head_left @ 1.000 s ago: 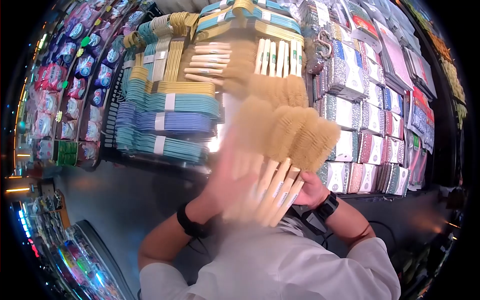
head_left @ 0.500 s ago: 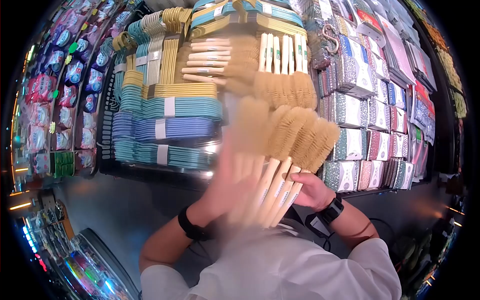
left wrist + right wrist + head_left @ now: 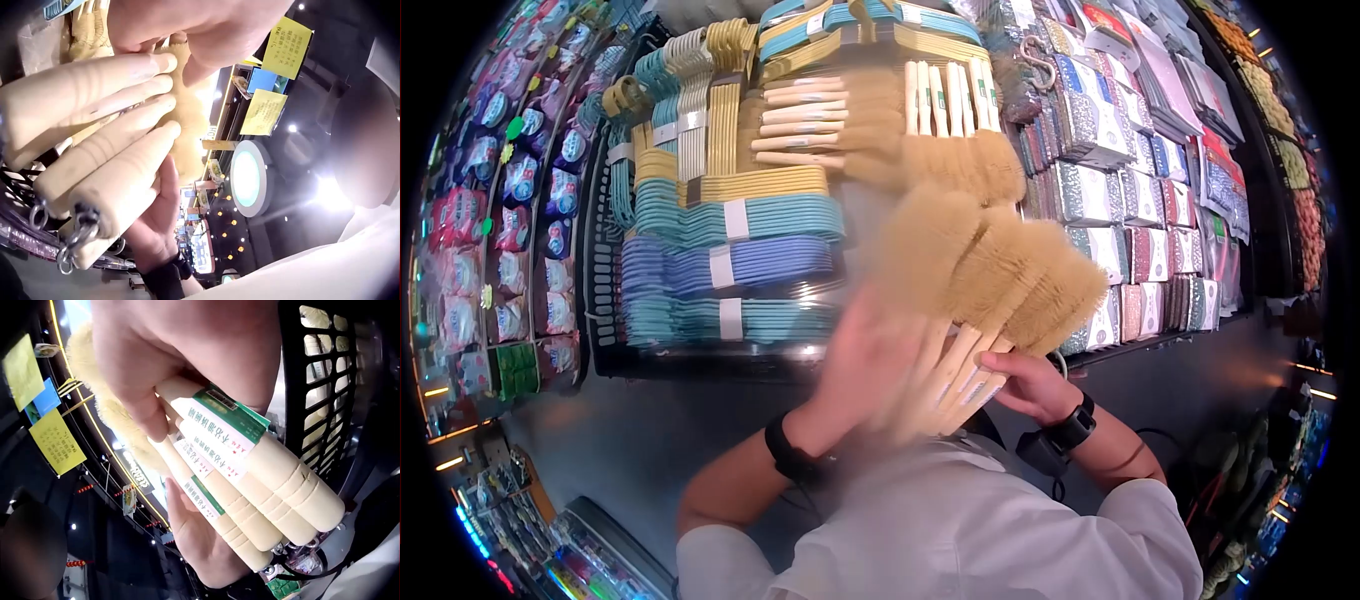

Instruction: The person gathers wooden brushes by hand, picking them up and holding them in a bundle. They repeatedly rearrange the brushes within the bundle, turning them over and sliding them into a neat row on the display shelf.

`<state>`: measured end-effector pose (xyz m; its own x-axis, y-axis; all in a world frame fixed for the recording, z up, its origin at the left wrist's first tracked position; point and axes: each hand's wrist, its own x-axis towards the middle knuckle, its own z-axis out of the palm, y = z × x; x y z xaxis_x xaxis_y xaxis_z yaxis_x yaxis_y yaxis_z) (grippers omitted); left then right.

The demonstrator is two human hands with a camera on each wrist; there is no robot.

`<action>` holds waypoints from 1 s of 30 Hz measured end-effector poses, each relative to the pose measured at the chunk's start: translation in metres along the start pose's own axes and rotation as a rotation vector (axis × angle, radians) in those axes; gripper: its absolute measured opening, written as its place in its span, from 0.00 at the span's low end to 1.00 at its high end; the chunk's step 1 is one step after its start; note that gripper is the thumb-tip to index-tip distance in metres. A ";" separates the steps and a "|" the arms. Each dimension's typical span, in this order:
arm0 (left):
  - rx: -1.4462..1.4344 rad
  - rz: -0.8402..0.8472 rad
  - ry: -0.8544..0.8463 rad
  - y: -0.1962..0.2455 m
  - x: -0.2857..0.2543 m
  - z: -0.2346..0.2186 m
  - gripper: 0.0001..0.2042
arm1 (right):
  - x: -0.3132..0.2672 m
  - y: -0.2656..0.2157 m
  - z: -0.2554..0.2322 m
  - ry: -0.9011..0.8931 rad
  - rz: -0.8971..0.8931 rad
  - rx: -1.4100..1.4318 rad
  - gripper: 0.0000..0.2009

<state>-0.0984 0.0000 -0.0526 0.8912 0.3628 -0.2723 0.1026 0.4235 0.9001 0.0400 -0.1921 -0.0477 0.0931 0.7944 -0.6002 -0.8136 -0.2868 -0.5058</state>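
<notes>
Several brushes with tan bristle heads (image 3: 990, 265) and pale wooden handles (image 3: 960, 375) are held bristles-up in front of the body. The left hand (image 3: 865, 350), blurred in the head view, holds the bundle's left side; in the left wrist view that hand (image 3: 200, 31) curls by the necks of the handles (image 3: 119, 162), which end in metal rings. On the other side the right hand (image 3: 1035, 385) grips with its thumb across a handle. In the right wrist view the right hand (image 3: 187, 350) pinches handles (image 3: 250, 481) bearing green-and-white labels.
Behind the bundle, more brushes (image 3: 965, 165) lie beside banded stacks of teal, blue and yellow hangers (image 3: 775, 260) in a black basket (image 3: 690, 362). Packaged glittery cloths (image 3: 1100, 190) are stacked at right. Colourful packs (image 3: 510, 230) line the far left.
The brush heads have tilted and shifted slightly right, closer together. Both hands keep their hold. The head view has shifted a little, bringing the shelves lower at left.
</notes>
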 end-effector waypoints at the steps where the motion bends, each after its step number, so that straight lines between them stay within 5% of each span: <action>1: -0.014 -0.015 -0.051 0.000 0.000 -0.001 0.37 | -0.005 0.000 0.004 0.014 -0.010 -0.019 0.26; 9: 0.354 0.000 -0.311 -0.007 -0.011 -0.016 0.42 | -0.018 0.027 0.030 0.164 -0.107 0.124 0.23; 14: 0.485 0.077 -0.251 -0.010 -0.018 -0.014 0.47 | -0.007 0.055 0.050 0.362 -0.251 0.126 0.22; 30: 0.676 0.145 -0.214 -0.012 -0.021 -0.015 0.49 | 0.003 0.075 0.039 0.348 -0.380 -0.061 0.27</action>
<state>-0.1253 -0.0001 -0.0631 0.9763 0.1771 -0.1241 0.1662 -0.2472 0.9546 -0.0430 -0.1899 -0.0629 0.5692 0.6265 -0.5324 -0.6511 -0.0518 -0.7572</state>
